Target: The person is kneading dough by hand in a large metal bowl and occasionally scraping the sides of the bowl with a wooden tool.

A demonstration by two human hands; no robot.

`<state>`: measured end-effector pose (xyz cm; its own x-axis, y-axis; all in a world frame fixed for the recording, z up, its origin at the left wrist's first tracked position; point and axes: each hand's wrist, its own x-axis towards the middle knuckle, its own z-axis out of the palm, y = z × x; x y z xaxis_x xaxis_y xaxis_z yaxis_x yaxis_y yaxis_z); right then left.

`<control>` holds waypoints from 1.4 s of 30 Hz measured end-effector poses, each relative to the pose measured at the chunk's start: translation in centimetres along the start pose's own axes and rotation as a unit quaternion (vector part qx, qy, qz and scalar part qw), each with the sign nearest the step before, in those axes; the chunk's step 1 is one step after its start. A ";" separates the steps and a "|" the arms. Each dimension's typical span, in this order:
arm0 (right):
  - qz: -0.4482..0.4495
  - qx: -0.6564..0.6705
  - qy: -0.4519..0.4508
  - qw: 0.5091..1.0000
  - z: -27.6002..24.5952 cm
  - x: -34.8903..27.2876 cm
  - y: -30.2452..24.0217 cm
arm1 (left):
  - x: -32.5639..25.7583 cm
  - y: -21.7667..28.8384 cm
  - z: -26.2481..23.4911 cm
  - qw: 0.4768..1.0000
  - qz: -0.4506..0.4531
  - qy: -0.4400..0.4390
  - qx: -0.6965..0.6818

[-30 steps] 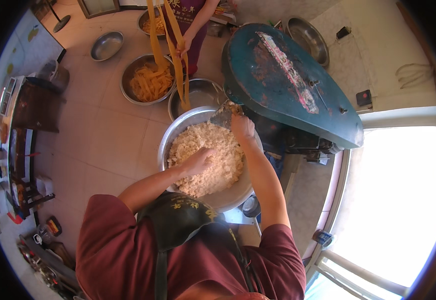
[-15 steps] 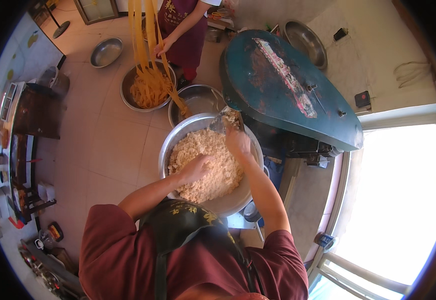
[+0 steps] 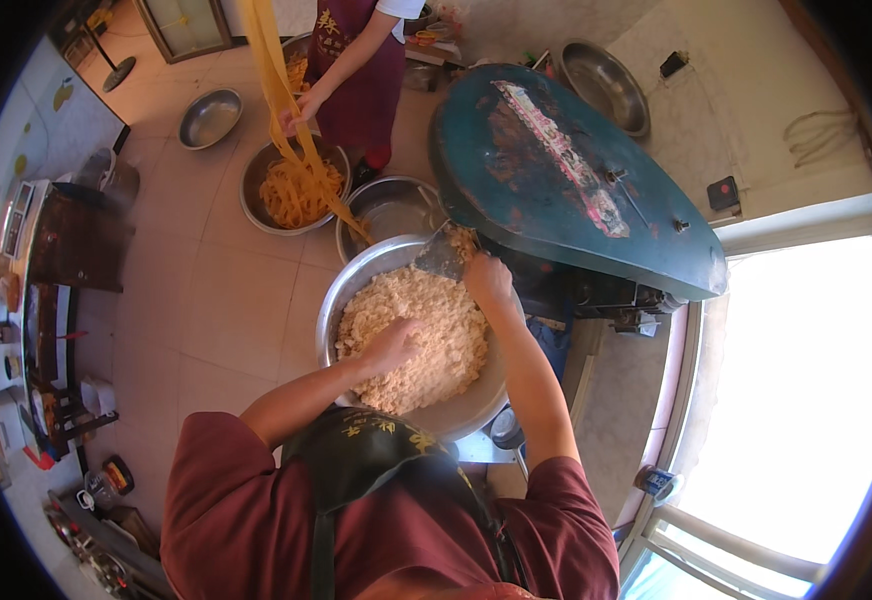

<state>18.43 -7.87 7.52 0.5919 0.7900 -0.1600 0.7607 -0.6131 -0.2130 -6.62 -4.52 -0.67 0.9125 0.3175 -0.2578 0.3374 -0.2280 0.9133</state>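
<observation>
While my left hand (image 3: 393,345) lies palm-down with its fingers spread and pressed into the heap, I read them as apart and sunk a little into the pale, crumbly dough mass (image 3: 411,338) rather than closed around any of it. My right hand (image 3: 488,280) sits at the far rim, fingers curled tight on the handle end of a flat grey metal scraper blade (image 3: 443,255), whose edge leans against the inner wall there. That crumbly dough fills most of the wide, round stainless-steel basin (image 3: 341,290), which rests just in front of my chest and touches the side of the big teal-painted, teardrop-shaped machine cover (image 3: 566,175). I judge the crumbs to be loose, soft and fairly dry: they will shed between open fingers, so scooping from underneath with a cupped palm, or pushing with the blade, would serve better than pinching. Loaded like this, the basin looks heavy and its polished wall slippery, so the rolled rim is the place to grip. Beyond it stands an empty steel bowl (image 3: 391,208), then another bowl holding orange noodle ribbons (image 3: 291,190), which a second person in a dark red apron (image 3: 361,70) lifts in a long strand with one hand (image 3: 294,112).
</observation>
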 end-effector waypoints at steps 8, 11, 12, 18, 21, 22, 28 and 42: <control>-0.095 -0.032 0.032 0.994 2.8 -1.1 -0.4 | -0.6 1.3 -0.4 0.998 0.043 0.045 -0.012; -0.029 0.036 0.028 0.999 2.7 1.3 -1.0 | 0.3 1.5 -0.3 0.998 0.027 0.051 0.014; 0.012 0.057 0.025 0.998 2.4 2.7 -0.6 | 0.7 2.5 -0.2 0.999 0.033 0.039 -0.001; -0.079 0.048 0.080 0.993 3.0 2.5 -0.7 | 0.9 3.6 -1.3 0.998 0.022 0.047 0.031; -0.060 0.059 0.162 0.983 3.3 3.3 1.4 | 2.1 4.9 -1.1 0.996 0.043 0.043 0.061; -0.055 0.068 0.126 0.988 2.7 2.6 0.5 | 1.9 5.0 -1.4 0.996 0.037 0.045 0.070; 0.001 0.035 0.063 0.997 -1.5 -3.2 1.8 | 9.1 8.9 -3.7 0.981 0.078 0.108 0.142; -0.031 0.203 0.046 0.978 -0.8 -12.5 9.1 | 6.6 4.8 -5.5 0.927 0.185 0.080 0.317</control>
<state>18.19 -23.31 8.30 0.5838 0.8102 -0.0512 0.6381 -0.4970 -0.5881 -0.19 1.57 3.79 0.9642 0.2306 0.1311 0.1232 -0.8271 0.5484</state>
